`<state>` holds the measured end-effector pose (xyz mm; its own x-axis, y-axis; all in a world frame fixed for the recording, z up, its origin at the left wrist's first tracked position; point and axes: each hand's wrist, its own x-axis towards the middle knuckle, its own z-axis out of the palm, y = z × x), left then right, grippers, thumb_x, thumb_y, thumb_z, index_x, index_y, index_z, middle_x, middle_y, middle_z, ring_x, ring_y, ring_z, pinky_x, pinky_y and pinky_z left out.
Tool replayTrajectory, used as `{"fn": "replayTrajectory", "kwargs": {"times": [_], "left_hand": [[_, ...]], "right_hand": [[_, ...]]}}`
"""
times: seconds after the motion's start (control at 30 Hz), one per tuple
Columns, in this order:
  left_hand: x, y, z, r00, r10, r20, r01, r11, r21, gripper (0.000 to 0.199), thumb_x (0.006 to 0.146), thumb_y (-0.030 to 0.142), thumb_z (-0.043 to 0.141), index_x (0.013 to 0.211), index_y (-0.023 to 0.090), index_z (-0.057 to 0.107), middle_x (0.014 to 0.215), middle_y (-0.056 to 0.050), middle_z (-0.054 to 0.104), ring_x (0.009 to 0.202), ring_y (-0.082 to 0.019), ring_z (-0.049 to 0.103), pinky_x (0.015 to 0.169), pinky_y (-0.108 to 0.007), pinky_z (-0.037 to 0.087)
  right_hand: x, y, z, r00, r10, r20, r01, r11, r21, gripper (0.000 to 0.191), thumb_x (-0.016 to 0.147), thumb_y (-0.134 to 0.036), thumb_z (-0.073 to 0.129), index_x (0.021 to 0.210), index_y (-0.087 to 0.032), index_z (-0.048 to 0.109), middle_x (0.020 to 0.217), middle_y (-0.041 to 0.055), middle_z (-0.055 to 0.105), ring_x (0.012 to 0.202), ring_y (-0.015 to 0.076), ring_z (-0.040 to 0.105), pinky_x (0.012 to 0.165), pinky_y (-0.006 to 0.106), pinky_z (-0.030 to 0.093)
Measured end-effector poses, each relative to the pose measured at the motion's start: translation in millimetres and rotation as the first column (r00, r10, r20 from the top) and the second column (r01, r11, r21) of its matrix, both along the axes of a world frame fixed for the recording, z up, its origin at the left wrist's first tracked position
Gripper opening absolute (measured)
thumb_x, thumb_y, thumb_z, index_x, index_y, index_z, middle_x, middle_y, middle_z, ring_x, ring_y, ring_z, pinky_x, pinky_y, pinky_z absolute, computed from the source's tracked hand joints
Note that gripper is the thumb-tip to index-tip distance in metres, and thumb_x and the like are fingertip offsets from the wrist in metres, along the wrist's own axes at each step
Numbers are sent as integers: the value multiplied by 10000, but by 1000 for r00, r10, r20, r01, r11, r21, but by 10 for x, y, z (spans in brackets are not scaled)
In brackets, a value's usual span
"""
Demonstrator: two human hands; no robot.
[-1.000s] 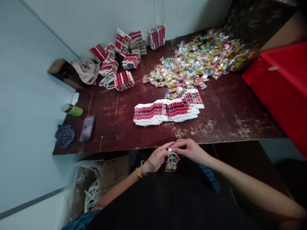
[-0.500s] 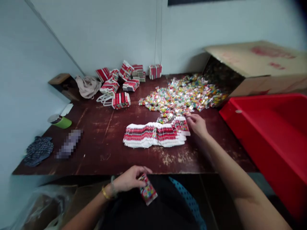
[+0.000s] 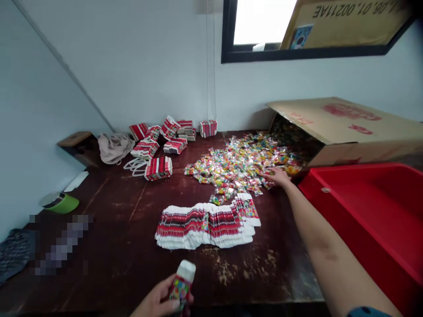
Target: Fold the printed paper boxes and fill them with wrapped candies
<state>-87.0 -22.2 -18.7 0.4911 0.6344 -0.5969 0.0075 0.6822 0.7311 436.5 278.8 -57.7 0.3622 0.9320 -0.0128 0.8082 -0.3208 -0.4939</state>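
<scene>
leaning red carton (image 3: 183, 282), colourful, white-topped — left grip (image 3: 161, 300) pinching it, right grip (image 3: 279, 177) unclear

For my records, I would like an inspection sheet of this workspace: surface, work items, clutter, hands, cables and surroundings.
Surface: dark red-brown table, finish worn near the front.
Work items: small printed box; overlapping row of flat cartons; pile of small wrapped pieces.
Clutter: green container, pale cloth, carton bundles.
Hands: left hand grips the small printed box; right hand is at the pile, grasp unclear.
Cables: two thin cords along the wall, kind unclear.
Surroundings: red tray, open cardboard box, window.
</scene>
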Motion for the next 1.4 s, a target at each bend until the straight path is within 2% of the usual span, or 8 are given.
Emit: {"fn": "replayTrajectory", "kwargs": {"times": [0.33, 0.53, 0.77, 1.0, 1.1, 1.23, 1.33, 1.4], "left_hand": [[774, 344, 110, 993, -89, 71, 91, 995, -26, 593, 735, 227, 686, 1283, 187, 463, 977, -83, 634, 827, -192, 636, 593, -257, 522], [1007, 271, 52, 982, -108, 156, 105, 994, 24, 557, 735, 279, 718, 1234, 170, 496, 1027, -109, 641, 829, -200, 650, 596, -259, 535], [1037, 133, 6, 995, 19, 103, -14, 999, -46, 542, 895, 555, 457, 1115, 75, 580, 949, -151, 658, 787, -205, 650, 576, -282, 536], [1118, -25, -51, 999, 5, 36, -12, 981, 193, 606, 832, 628, 524, 1124, 103, 608, 920, -109, 660, 782, -210, 618, 537, -280, 509], [1123, -86, -15, 999, -1, 53, -12, 971, 239, 605, 835, 649, 500, 1122, 125, 599, 866, -83, 654, 749, -200, 615, 517, -263, 485], [1056, -102, 31, 995, 94, 26, -97, 975, 202, 635, 827, 687, 476, 1056, 113, 620, 812, -82, 657, 690, -183, 609, 506, -256, 476], [1006, -77, 43, 992, 121, 26, -123, 983, 133, 698, 822, 731, 420, 981, 91, 649, 784, -96, 660, 668, -185, 613, 494, -254, 469], [993, -51, 47, 992, 125, 26, -127, 984, 127, 689, 815, 725, 443, 968, 88, 658, 790, -100, 671, 665, -184, 613, 484, -247, 460]], "right_hand": [[-106, -1513, 76, 996, 79, 39, -86, 970, 226, 330, 897, -335, 468, 1004, -151, 720, 1021, 161, 717, 1008, 320, 621, 918, 484, 432], [-900, -2535, -98, 873, 482, 73, -485, 846, 220, 315, 907, -366, 537, 1160, -232, 670, 1257, 85, 643, 1203, 273, 541, 1013, 454, 414], [-1793, -3799, -212, 772, 635, -30, -612, 756, 233, 505, 891, -380, 590, 1378, -284, 497, 1376, 109, 547, 1276, 313, 476, 1045, 536, 378], [-2276, -3454, 459, 735, 409, -540, -209, 895, 393, 341, 910, -327, 578, 1246, -274, 563, 1050, 65, 655, 948, 214, 638, 859, 363, 515], [-2310, -3157, 658, 762, 472, -443, -309, 867, 392, 218, 871, -365, 631, 1057, -252, 647, 910, 57, 666, 877, 224, 608, 843, 383, 494], [-2400, -3110, 599, 743, 622, -247, -503, 763, 407, 148, 889, -352, 593, 919, -279, 719, 1102, 79, 641, 1142, 297, 496, 1005, 498, 363], [-2496, -3207, 433, 694, 470, -545, -271, 873, 407, 208, 895, -402, 559, 997, -274, 689, 1128, 82, 598, 1028, 256, 562, 899, 433, 465], [-2537, -3248, 337, 441, 271, -856, -145, 962, 230, 217, 847, -436, 622, 962, -253, 648, 899, 39, 597, 733, 175, 582, 669, 325, 518]]}}
